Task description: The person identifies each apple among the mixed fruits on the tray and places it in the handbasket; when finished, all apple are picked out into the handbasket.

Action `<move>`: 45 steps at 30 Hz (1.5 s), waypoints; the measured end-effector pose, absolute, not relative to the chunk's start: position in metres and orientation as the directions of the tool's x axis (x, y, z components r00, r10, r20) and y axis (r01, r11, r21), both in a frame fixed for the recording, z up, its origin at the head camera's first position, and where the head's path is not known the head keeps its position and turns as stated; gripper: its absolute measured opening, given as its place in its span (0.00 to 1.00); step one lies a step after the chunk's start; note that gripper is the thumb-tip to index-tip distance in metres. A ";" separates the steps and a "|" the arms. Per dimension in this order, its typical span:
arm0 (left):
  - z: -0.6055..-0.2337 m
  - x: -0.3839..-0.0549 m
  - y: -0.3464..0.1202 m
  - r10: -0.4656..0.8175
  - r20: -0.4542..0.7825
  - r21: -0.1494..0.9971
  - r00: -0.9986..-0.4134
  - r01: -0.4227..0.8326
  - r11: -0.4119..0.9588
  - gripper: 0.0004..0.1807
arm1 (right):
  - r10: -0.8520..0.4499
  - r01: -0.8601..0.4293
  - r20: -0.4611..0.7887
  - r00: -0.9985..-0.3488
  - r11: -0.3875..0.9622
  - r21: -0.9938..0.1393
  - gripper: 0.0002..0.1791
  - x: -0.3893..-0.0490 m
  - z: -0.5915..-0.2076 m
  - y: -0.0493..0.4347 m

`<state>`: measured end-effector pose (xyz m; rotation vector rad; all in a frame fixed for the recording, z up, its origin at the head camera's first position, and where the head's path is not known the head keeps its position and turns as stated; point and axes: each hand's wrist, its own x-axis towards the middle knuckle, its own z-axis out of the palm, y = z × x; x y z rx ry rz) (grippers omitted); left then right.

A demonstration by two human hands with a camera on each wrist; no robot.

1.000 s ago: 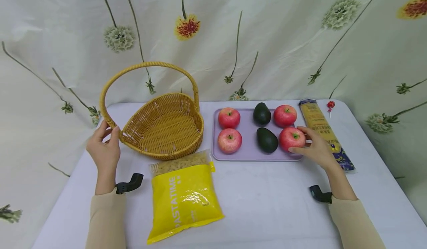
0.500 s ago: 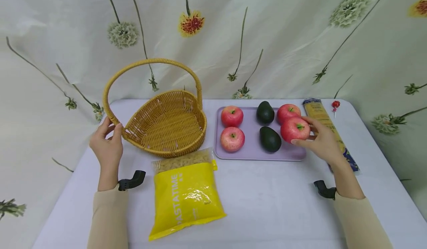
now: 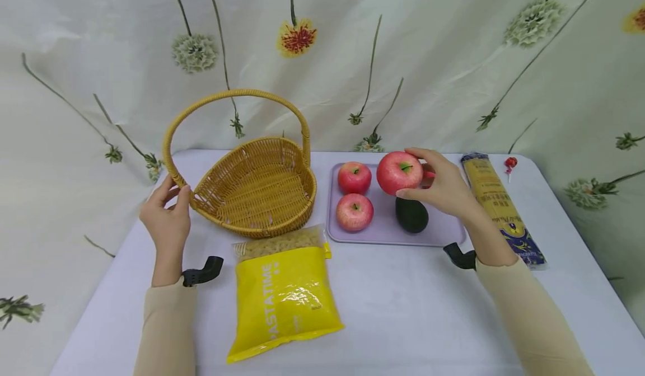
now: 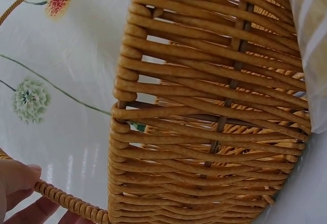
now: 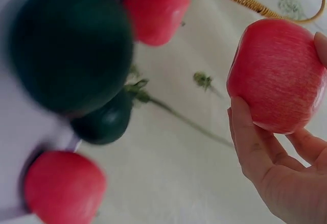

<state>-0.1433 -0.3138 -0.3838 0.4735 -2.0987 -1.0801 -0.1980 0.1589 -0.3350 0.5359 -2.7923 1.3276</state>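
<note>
The left hand [image 3: 168, 219] pinches the handle [image 3: 247, 93] low, probably steadying the basket [image 3: 272, 229], while the right hand [image 3: 444, 188] grips an apple [image 3: 395, 175] round its sides above the tray [image 3: 443, 229] (seemingly clear of the blurred avocados [image 5: 71, 47]).

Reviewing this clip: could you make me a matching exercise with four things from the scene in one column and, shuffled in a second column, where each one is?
Things
1. wicker basket
2. one red apple
3. yellow pasta bag
4. lollipop

Places
A. at the far right corner of the table
B. held in the right grip
C. on the near side of the basket
D. at the left, its handle held by the left grip

Right pairs
1-D, 2-B, 3-C, 4-A
</note>
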 end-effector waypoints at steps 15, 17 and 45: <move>-0.385 -0.145 -0.312 -0.589 0.458 0.806 -0.666 0.032 0.591 0.21 | -0.505 -0.420 0.223 -0.834 0.320 -0.849 0.44 -0.237 -0.332 0.032; -0.384 -0.145 -0.312 -0.588 0.456 0.804 -0.668 0.026 0.594 0.21 | -0.521 -0.415 0.216 -0.826 0.302 -0.859 0.44 -0.239 -0.335 0.015; -0.383 -0.142 -0.317 -0.578 0.466 0.810 -0.670 0.060 0.583 0.20 | -0.601 -0.428 0.085 -0.795 0.456 -0.780 0.45 -0.270 -0.389 -0.105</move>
